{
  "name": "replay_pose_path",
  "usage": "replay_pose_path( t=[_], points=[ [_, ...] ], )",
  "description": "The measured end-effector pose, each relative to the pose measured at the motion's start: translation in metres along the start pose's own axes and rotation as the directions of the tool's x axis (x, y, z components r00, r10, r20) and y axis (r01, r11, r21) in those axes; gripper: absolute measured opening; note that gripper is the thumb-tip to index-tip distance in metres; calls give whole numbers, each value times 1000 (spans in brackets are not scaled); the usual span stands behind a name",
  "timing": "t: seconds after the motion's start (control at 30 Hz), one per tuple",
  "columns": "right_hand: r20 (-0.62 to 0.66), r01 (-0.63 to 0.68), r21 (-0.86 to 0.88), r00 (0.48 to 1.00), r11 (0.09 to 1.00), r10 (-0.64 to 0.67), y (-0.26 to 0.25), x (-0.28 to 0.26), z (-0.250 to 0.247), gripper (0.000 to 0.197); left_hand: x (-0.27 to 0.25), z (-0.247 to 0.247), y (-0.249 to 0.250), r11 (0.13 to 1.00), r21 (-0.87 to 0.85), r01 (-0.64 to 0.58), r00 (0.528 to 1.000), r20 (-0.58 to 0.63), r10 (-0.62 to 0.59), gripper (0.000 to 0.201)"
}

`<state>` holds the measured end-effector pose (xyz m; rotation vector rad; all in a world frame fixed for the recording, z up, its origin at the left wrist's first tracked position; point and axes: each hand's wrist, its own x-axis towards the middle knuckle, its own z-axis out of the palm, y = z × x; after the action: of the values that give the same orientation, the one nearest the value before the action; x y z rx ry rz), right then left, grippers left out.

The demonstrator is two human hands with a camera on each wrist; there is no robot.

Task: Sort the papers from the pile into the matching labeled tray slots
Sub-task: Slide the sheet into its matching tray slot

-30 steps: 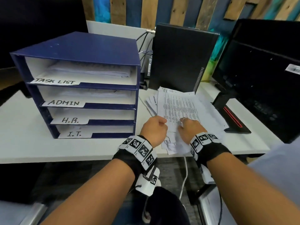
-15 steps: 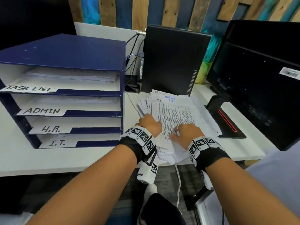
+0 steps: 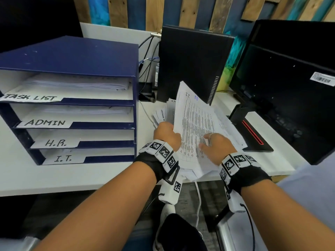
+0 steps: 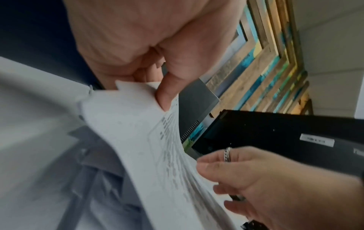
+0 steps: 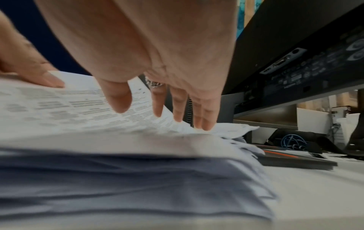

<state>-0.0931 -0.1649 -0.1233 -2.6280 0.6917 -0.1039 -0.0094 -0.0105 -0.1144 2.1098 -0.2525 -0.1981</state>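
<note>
A printed sheet marked "I.T." (image 3: 194, 116) is raised by its left edge off the paper pile (image 3: 228, 127) on the white desk. My left hand (image 3: 167, 135) pinches that edge between thumb and fingers; the pinch shows on the sheet (image 4: 141, 124) in the left wrist view. My right hand (image 3: 215, 146) hovers over the sheet's lower right with straight, spread fingers (image 5: 204, 115), holding nothing. The blue tray rack (image 3: 72, 98) stands at the left, with slots labelled TASK LIST (image 3: 30, 97), ADMIN (image 3: 45, 122), H.R. (image 3: 55, 142) and I.T. (image 3: 63, 158).
A black computer tower (image 3: 192, 64) stands behind the pile. A black monitor (image 3: 288, 84) with its stand base (image 3: 253, 136) is at the right. Cables (image 3: 146, 58) hang between rack and tower. The top two slots hold papers. The desk's front edge (image 3: 90, 187) runs below the rack.
The top sheet lay flat on the pile under both hands; now my left hand has lifted its left edge so the sheet stands up. My right hand's fingers have opened above it.
</note>
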Motion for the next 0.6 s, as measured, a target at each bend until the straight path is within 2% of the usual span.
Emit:
replay_pose_path(
  t=[0.1,0.2,0.23,0.3,0.37,0.47,0.6],
  points=[
    [-92,-133,20,987,991,135,10,5,-7,59,-14,-15,-7,992,-114,53,999,3,-53,9],
    [-63,-239,-29,969,970,237,15,10,-9,67,-27,-22,-23,962,-230,150,988,68,-138,16],
    [-45,-254,-70,967,965,252,16,10,-8,69,-32,-22,-29,955,-238,179,983,89,-162,15],
    [-22,-251,-145,968,957,250,13,10,-7,70,-35,-18,-42,949,-224,220,973,117,-198,26],
    [6,-248,-195,967,949,254,9,10,-7,70,-33,-14,-48,946,-214,244,966,140,-218,25],
    [58,-261,-218,958,940,280,7,7,-8,76,-29,-15,-54,961,-153,229,970,119,-212,30],
    [74,-283,-202,950,937,303,10,0,-12,82,-28,-21,-58,947,-207,246,964,150,-217,21]
  ],
)
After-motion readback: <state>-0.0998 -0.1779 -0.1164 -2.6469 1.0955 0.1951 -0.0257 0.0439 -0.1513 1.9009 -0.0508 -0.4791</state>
